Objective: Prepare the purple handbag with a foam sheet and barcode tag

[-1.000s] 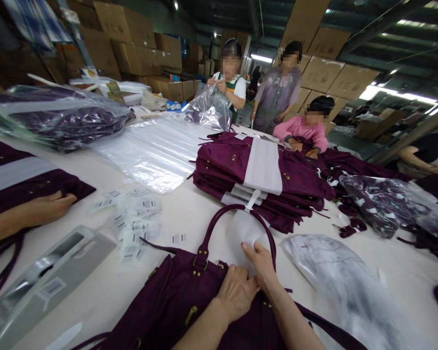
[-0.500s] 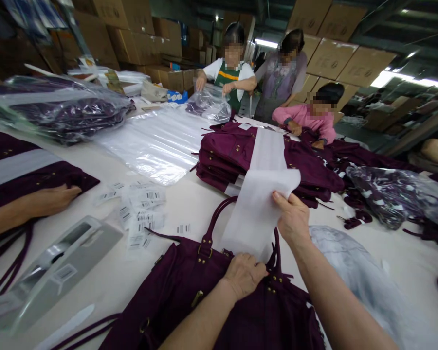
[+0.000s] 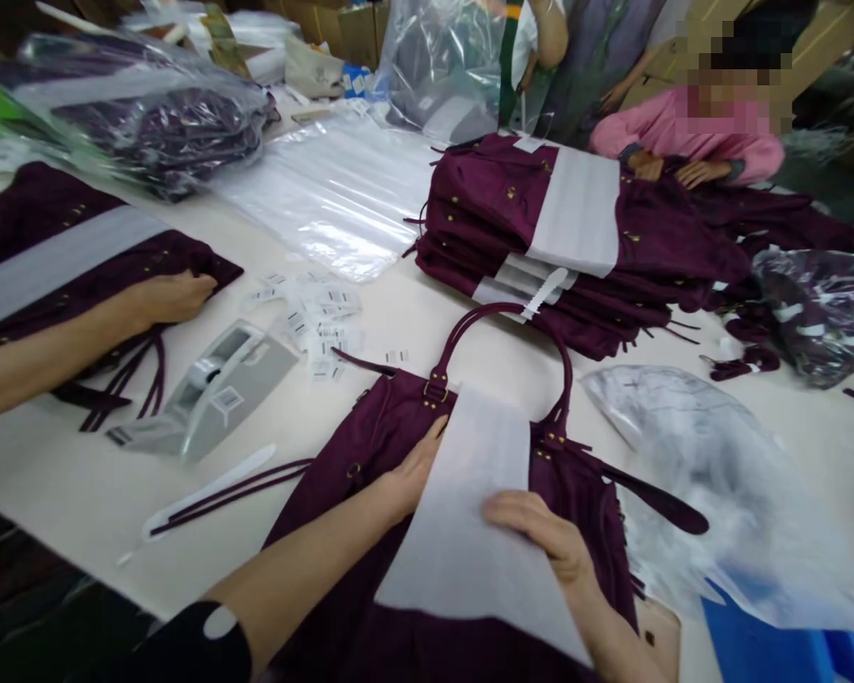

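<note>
A dark purple handbag lies in front of me, its handle arched away. A white paper or foam sheet runs down over its middle. My left hand lies flat on the bag along the sheet's left edge, fingers stretched out. My right hand rests on the sheet's right part with its fingers extended, slightly bent; the thumb is partly hidden. A dark strap end sticks out at the bag's right.
A co-worker's hand rests on another purple bag at left. Nearby are a tape dispenser, barcode labels and clear plastic bags. Stacked purple bags stand beyond; crumpled plastic is at right.
The sheet, earlier held up beyond the bag by my right hand, now lies down across the bag's front. My left hand has moved to its left edge. The view has tilted down.
</note>
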`<state>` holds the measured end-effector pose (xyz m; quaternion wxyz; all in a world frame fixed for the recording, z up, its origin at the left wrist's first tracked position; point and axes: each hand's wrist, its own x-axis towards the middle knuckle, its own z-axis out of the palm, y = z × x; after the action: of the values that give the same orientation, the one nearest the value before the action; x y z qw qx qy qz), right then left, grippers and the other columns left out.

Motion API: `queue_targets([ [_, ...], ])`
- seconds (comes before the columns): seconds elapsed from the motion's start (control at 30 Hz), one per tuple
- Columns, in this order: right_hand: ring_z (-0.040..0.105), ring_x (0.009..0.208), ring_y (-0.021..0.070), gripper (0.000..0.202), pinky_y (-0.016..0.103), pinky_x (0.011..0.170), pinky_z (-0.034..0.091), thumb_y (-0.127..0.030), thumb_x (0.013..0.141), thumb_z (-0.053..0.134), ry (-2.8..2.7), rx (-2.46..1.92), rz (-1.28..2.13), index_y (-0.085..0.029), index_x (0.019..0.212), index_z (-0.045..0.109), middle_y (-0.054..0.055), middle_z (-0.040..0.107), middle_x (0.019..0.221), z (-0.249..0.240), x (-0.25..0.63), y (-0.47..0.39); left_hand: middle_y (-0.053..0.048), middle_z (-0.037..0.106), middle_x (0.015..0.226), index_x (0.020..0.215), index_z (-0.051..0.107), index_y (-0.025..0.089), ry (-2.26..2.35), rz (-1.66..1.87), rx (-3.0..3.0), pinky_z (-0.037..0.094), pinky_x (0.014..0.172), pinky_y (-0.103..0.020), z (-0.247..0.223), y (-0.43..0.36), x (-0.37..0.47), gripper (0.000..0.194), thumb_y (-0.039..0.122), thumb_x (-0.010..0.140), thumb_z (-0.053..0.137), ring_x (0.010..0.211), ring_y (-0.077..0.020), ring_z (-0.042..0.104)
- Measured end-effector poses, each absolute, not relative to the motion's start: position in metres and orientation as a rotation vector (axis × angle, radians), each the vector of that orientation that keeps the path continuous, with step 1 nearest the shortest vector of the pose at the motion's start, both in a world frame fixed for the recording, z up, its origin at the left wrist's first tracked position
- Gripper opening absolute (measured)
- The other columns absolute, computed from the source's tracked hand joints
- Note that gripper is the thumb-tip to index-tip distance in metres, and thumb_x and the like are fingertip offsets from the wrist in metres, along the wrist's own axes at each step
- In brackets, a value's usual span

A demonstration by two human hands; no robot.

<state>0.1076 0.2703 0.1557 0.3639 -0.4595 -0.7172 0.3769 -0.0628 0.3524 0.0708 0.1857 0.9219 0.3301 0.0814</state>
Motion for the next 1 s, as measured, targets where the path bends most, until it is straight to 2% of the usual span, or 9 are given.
queue_targets([
  [0.13, 0.053, 0.105, 0.0222, 0.033, 0.041, 0.087, 0.047, -0.008, 0.074, 0.049, -2.235, -1.208, 0.784, -0.017, 0.104, 0.059, 0.010, 0.063, 0.105, 0.115, 0.090, 0.215, -0.014, 0.042, 0.132, 0.121, 0.045, 0.010, 1.114, 0.100, 2.714, 0.022, 0.105, -0.043, 0.094, 0.294, -0.134, 0.037, 0.023, 0.087, 0.035, 0.128, -0.0259, 0.027],
  [0.23, 0.044, 0.117, 0.0242, 0.057, 0.048, 0.095, 0.040, 0.005, 0.063, 0.034, -2.467, -1.265, 0.641, -0.014, 0.111, 0.057, 0.012, 0.057, 0.117, 0.097, 0.084, 0.198, -0.011, 0.050, 0.126, 0.114, 0.052, 0.010, 1.346, 0.096, 2.814, 0.023, 0.105, -0.040, 0.111, 0.237, -0.177, 0.034, 0.021, 0.085, 0.038, 0.126, -0.0244, 0.032],
  [0.4, 0.041, 0.120, 0.0233, 0.068, 0.047, 0.100, 0.036, 0.004, 0.055, 0.033, -2.649, -1.260, 0.559, -0.013, 0.117, 0.054, 0.011, 0.053, 0.123, 0.090, 0.086, 0.197, -0.004, 0.054, 0.121, 0.108, 0.056, 0.019, 1.659, 0.238, 2.812, 0.022, 0.102, -0.044, 0.115, 0.162, -0.202, 0.031, 0.021, 0.085, 0.036, 0.120, -0.0228, 0.039],
  [0.53, 0.040, 0.121, 0.0223, 0.068, 0.044, 0.102, 0.034, 0.003, 0.056, 0.033, -2.659, -1.310, 0.476, -0.015, 0.119, 0.053, 0.009, 0.051, 0.125, 0.091, 0.084, 0.194, -0.006, 0.056, 0.118, 0.105, 0.057, 0.016, 1.799, 0.277, 2.735, 0.026, 0.100, -0.042, 0.110, 0.148, -0.196, 0.029, 0.017, 0.084, 0.038, 0.119, -0.0225, 0.039],
  [0.63, 0.041, 0.120, 0.0235, 0.067, 0.045, 0.100, 0.036, 0.004, 0.058, 0.032, -2.682, -1.341, 0.388, -0.013, 0.120, 0.052, 0.010, 0.051, 0.125, 0.089, 0.082, 0.188, -0.010, 0.057, 0.111, 0.109, 0.055, 0.017, 1.871, 0.248, 2.675, 0.034, 0.091, -0.041, 0.114, 0.159, -0.188, 0.032, 0.013, 0.081, 0.041, 0.111, -0.0232, 0.045],
  [0.73, 0.042, 0.119, 0.0229, 0.067, 0.044, 0.099, 0.038, 0.003, 0.059, 0.033, -2.671, -1.322, 0.317, -0.014, 0.120, 0.051, 0.010, 0.052, 0.124, 0.085, 0.082, 0.183, -0.011, 0.053, 0.116, 0.114, 0.051, 0.021, 1.697, 0.146, 2.772, 0.031, 0.092, -0.045, 0.118, 0.179, -0.184, 0.039, 0.011, 0.077, 0.045, 0.114, -0.0253, 0.042],
  [0.83, 0.041, 0.120, 0.0219, 0.065, 0.043, 0.098, 0.040, 0.003, 0.061, 0.033, -2.628, -1.300, 0.253, -0.016, 0.121, 0.050, 0.009, 0.052, 0.124, 0.081, 0.084, 0.180, -0.005, 0.060, 0.094, 0.088, 0.057, 0.017, 1.329, 0.023, 2.869, 0.018, 0.103, -0.047, 0.122, 0.203, -0.194, 0.020, 0.009, 0.076, 0.043, 0.109, -0.0208, 0.045],
  [0.9, 0.041, 0.120, 0.0216, 0.066, 0.044, 0.098, 0.041, 0.004, 0.060, 0.033, -2.607, -1.301, 0.226, -0.016, 0.122, 0.049, 0.009, 0.051, 0.125, 0.079, 0.085, 0.178, -0.001, 0.060, 0.080, 0.073, 0.054, 0.017, 1.154, 0.020, 2.854, 0.016, 0.106, -0.045, 0.126, 0.216, -0.209, 0.016, 0.010, 0.077, 0.040, 0.102, -0.0171, 0.049],
  [1.0, 0.038, 0.122, 0.0196, 0.068, 0.043, 0.098, 0.040, 0.005, 0.060, 0.031, -2.577, -1.326, 0.201, -0.017, 0.124, 0.047, 0.007, 0.051, 0.126, 0.079, 0.084, 0.176, -0.001, 0.061, 0.092, 0.073, 0.052, 0.018, 0.960, 0.140, 2.782, 0.021, 0.105, -0.041, 0.134, 0.227, -0.237, 0.010, 0.015, 0.076, 0.043, 0.108, -0.0168, 0.046],
])
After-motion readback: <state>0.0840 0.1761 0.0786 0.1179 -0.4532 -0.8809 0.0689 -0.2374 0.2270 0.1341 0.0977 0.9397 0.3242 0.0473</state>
